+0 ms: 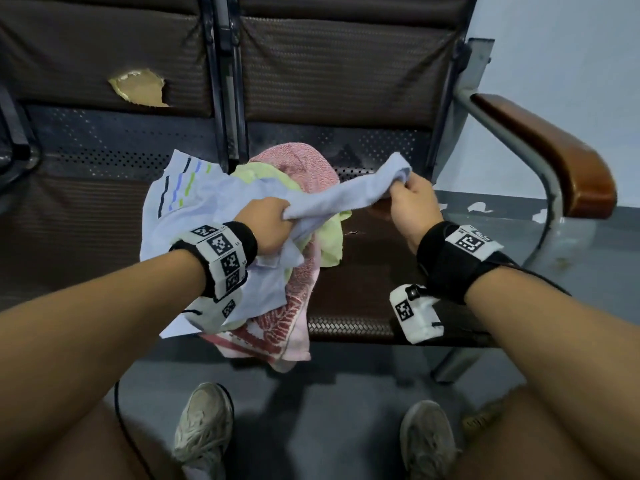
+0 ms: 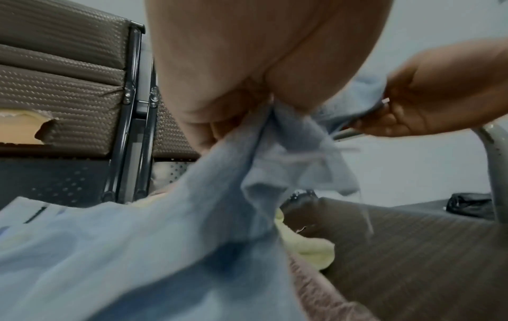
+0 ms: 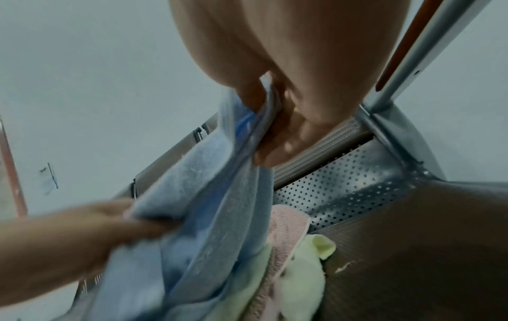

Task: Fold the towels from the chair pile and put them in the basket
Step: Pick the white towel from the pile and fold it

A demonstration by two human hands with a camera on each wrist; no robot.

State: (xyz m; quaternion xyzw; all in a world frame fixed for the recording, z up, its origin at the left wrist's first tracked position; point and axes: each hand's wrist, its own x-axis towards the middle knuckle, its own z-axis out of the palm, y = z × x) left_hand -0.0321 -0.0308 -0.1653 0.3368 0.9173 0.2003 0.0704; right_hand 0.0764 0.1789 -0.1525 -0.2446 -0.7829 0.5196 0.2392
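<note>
1. Brown padded chair [image 1: 374, 271], part of a joined row, perforated metal strip between seat and back, wooden armrest [image 1: 554, 157] on the right side; neighbouring seat's back torn, pale foam [image 1: 140, 88] showing through the hole.
2. Grey floor [image 1: 329, 410] below, two pale sneakers [image 1: 204, 427] planted on it, bare knees at the bottom edge of the head view.
3. Pile of towels heaped on the front left part of the seat, partly hanging over its front edge.
4. Light blue towel [image 1: 194, 209] on top of the pile, short striped marks in dark, blue and green near its far left corner, one end stretched taut between both hands above the pile.
5. Pink towel [image 1: 298, 299] at the bottom, patterned end drooping past the seat edge, other end bunched against the perforated strip.
6. Yellow-green towel [image 1: 329, 237] sandwiched between the blue and the pink, edges peeking out on the right and at the back.
7. Left hand [image 1: 268, 225], grip clamped on a bunched part of the blue towel, fist over the middle of the pile.
8. Right hand [image 1: 412, 199], grip pinching the blue towel's far end between thumb and curled fingers, raised over the bare seat to the right of the pile.
9. Black wristbands with white tagged blocks on both wrists.
</note>
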